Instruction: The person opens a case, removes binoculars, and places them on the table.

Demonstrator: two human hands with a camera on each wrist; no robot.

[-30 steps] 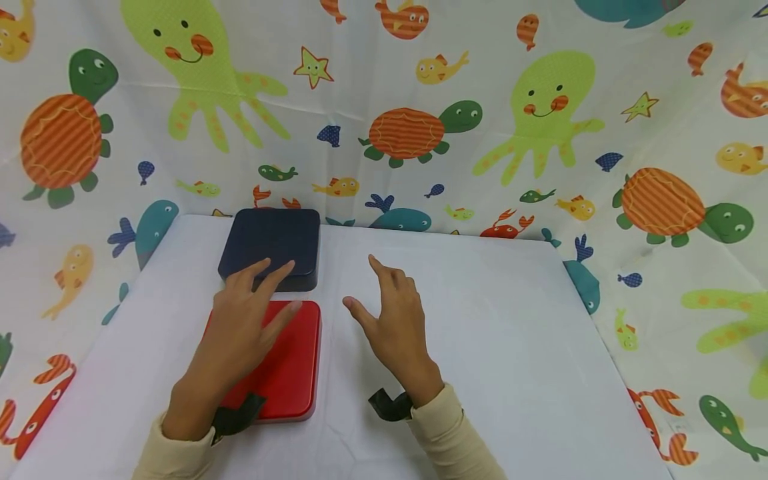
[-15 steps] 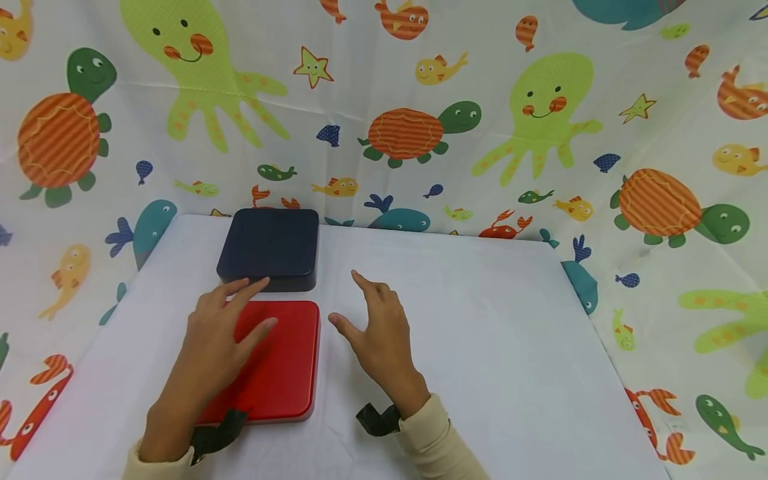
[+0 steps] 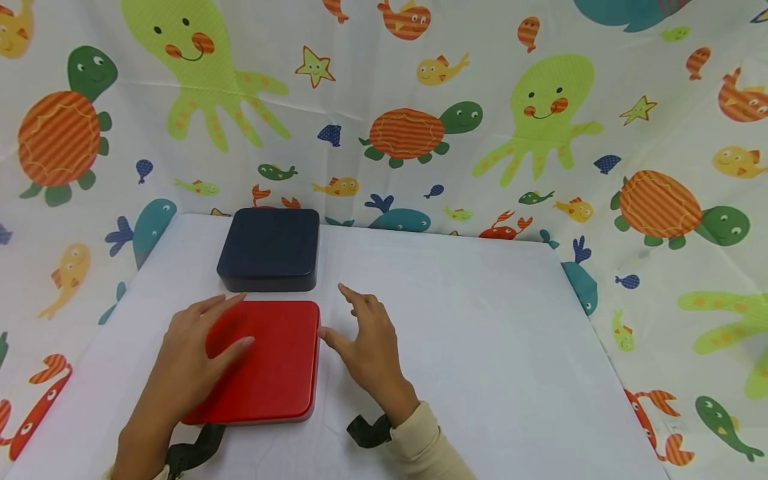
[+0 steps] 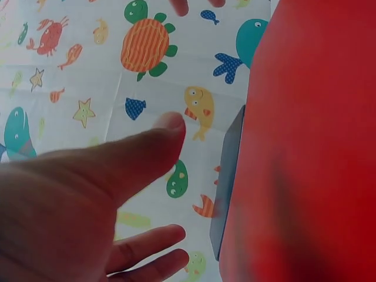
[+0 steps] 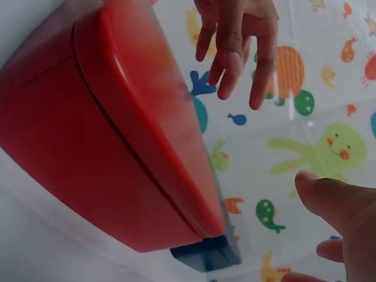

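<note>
A red tin box (image 3: 276, 360) with a closed lid lies on the white table, left of centre. My left hand (image 3: 195, 350) hovers over its left side, thumb and fingers spread, holding nothing. Just past the box's right edge is my right hand (image 3: 369, 347), fingers apart and thumb tip right at that edge in the head view. Seen from the right wrist, the red box (image 5: 106, 147) shows its side wall and lid seam. The left wrist view has the red lid (image 4: 317, 117) filling its right side, beside my left thumb (image 4: 147, 147).
Behind the red box sits a dark navy tin box (image 3: 270, 247), a narrow gap between them. A white cloth covers the table (image 3: 480, 347). A curtain (image 3: 372, 80) printed with sea animals hangs behind and at both sides. Black straps (image 3: 369, 432) circle the wrists.
Both hands have moved left and toward the person. The left hand has drawn back from the navy box to the red box's left side; the right has come close to its right edge. Both boxes stay put.
</note>
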